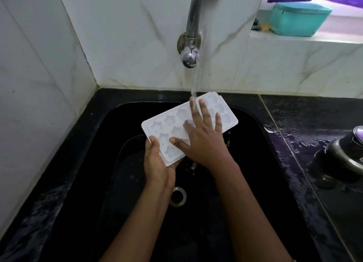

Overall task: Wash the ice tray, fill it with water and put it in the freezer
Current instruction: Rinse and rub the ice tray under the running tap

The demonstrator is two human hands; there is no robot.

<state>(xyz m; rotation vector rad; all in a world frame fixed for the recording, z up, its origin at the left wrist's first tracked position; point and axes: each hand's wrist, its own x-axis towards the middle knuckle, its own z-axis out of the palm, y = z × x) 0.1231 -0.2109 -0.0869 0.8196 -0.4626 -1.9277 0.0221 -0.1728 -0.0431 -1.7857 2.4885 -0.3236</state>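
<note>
A white ice tray (167, 124) with star-shaped cells is held tilted over the black sink (255, 135). My left hand (157, 161) grips its near left corner, thumb on the rim and fingers underneath. My right hand (202, 135) lies flat on the tray's top with fingers spread and straight. Water runs from the metal tap (191, 35) in a thin stream (196, 80) onto my right fingers and the tray's far end.
The sink's drain (177, 196) lies below my wrists. A wet black counter surrounds the sink, with a dark metal pot (345, 155) at the right edge. White marble tiles form the walls. A teal container (298, 18) stands on the ledge at the upper right.
</note>
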